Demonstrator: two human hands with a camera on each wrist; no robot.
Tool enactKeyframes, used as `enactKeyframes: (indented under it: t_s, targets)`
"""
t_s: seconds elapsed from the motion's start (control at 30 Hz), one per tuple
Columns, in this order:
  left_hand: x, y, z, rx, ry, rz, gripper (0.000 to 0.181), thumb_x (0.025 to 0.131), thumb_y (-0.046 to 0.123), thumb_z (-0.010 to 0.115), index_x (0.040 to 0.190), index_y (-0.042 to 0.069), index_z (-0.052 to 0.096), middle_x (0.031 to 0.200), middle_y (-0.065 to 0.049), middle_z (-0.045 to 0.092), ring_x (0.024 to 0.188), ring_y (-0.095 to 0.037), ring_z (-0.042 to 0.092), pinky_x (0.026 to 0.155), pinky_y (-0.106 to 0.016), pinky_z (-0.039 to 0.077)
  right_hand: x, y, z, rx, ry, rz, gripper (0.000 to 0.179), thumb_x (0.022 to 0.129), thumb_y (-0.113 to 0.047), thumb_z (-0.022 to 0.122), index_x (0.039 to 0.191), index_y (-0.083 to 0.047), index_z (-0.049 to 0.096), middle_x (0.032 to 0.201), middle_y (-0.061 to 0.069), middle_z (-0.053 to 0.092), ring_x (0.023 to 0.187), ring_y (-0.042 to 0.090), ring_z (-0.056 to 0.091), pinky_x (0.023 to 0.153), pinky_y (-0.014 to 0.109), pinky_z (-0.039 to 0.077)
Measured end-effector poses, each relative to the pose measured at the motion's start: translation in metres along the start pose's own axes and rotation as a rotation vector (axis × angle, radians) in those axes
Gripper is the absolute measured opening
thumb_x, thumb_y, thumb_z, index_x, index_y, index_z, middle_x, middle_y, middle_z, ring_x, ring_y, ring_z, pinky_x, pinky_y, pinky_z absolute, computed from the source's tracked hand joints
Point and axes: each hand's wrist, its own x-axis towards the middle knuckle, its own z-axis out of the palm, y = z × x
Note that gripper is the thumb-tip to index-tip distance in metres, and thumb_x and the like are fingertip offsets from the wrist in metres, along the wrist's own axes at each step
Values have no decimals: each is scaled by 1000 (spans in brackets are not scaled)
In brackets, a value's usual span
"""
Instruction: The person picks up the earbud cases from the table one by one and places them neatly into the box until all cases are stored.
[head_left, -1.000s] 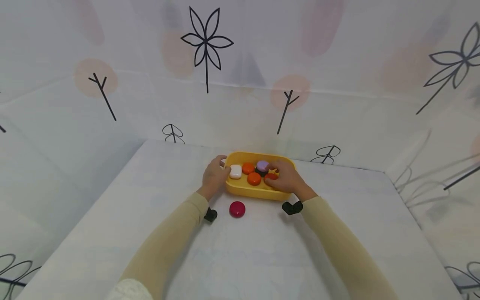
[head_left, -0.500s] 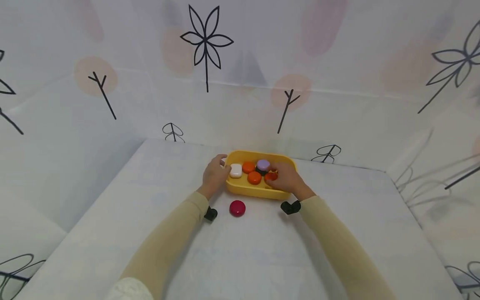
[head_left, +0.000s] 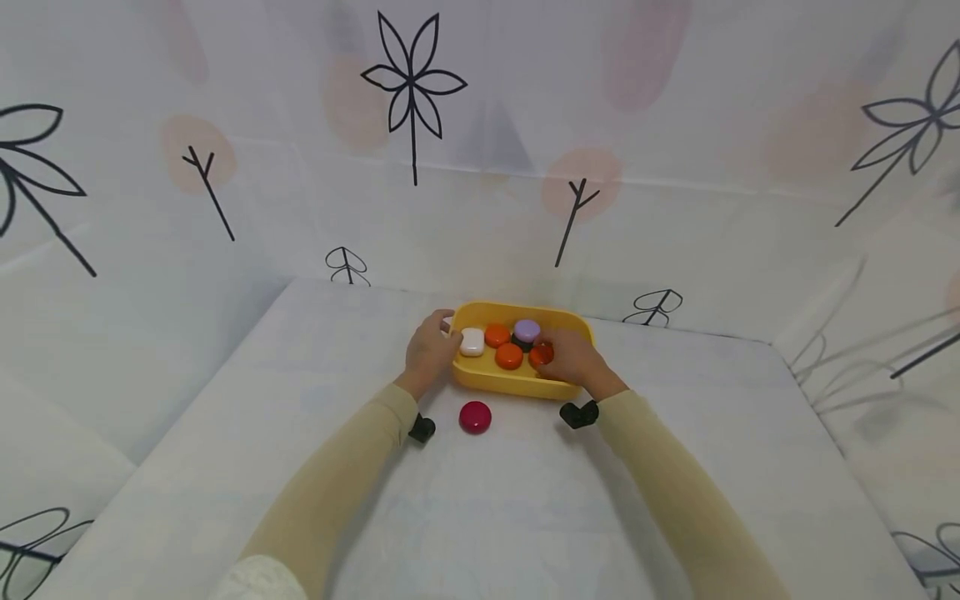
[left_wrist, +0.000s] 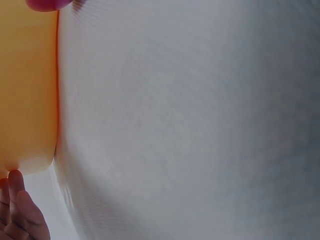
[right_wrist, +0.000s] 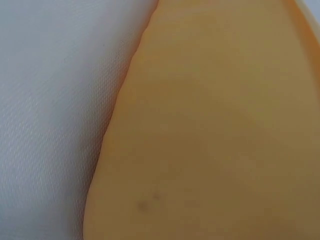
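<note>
A yellow tray [head_left: 517, 384] stands on the white cloth, holding several small rounded pieces. My left hand [head_left: 429, 354] grips the tray's left end, its thumb at the rim; in the left wrist view, its fingers [left_wrist: 30, 210] touch the end wall. Inside the tray's right part, my right hand [head_left: 576, 358] pinches a red round piece [head_left: 547, 353] close over an orange piece; fingers partly hide both. To the left lie a white square piece [head_left: 471, 342], two orange round pieces [head_left: 509, 357], and a lilac round piece [head_left: 527, 330] on top of a black one [head_left: 521, 342].
A crimson round piece [head_left: 475, 417] lies on the white cloth [head_left: 480, 517] in front of the tray, between the forearms. Behind the tray rises a patterned cloth backdrop [head_left: 480, 225]. The tray's yellow wall [right_wrist: 210, 125] fills most of the right wrist view.
The right hand has shifted slightly, its fingers drawing back a little from the lilac piece while more of the red piece shows. The left hand and tray stay in place.
</note>
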Motion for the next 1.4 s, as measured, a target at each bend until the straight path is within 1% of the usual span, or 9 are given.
enactKeyframes:
  t_s: [0.1,0.27,0.4,0.6,0.87,1.17,1.33,1.4]
  targets:
    - [0,0,0,2,0,-4,44,79,30,50,122,22,47,95,1,55,75,-15,51,61,-26,43,-1,0,0,3,-10,4,42,68,-23,69,107,-13,57,99,3,56,89,21,46,82,36,42]
    - [0,1,1,13,9,-2,43,79,29,50,121,22,47,94,1,55,75,-15,51,61,-26,43,-1,0,-1,2,-13,11,39,71,-21,66,107,-13,57,98,3,56,88,21,46,79,34,43]
    - [0,2,0,15,6,-6,43,79,29,51,122,23,47,95,1,55,75,-15,51,62,-26,43,1,0,-1,-3,-13,16,35,73,-24,64,107,-14,56,96,2,55,87,21,46,78,34,42]
    - [-1,3,0,2,2,-8,44,79,29,50,123,22,46,97,0,56,76,-15,52,63,-27,44,2,3,2,7,8,30,34,74,-27,64,105,-16,55,93,1,54,86,20,46,77,32,42]
    - [0,1,0,-7,-3,-2,45,79,29,50,123,22,46,96,0,55,76,-15,51,62,-26,44,1,2,1,41,50,3,32,75,-29,64,102,-16,56,94,0,55,84,19,48,76,32,44]
    - [-1,1,1,4,17,18,43,79,28,50,121,22,47,91,2,54,73,-15,51,60,-26,43,-2,4,1,66,101,-16,37,72,-33,65,104,-15,56,94,0,53,84,19,47,75,31,43]
    - [-2,1,0,-8,17,19,43,79,28,51,121,21,47,91,1,55,72,-15,51,60,-26,43,-3,2,0,97,104,-24,36,71,-31,66,102,-16,55,94,0,53,84,19,47,74,31,44]
    - [-1,1,1,-7,18,16,43,79,28,51,121,21,47,91,1,54,72,-15,51,60,-26,43,-3,2,-2,115,103,-34,36,72,-30,66,102,-15,55,95,1,53,86,19,48,76,33,44]
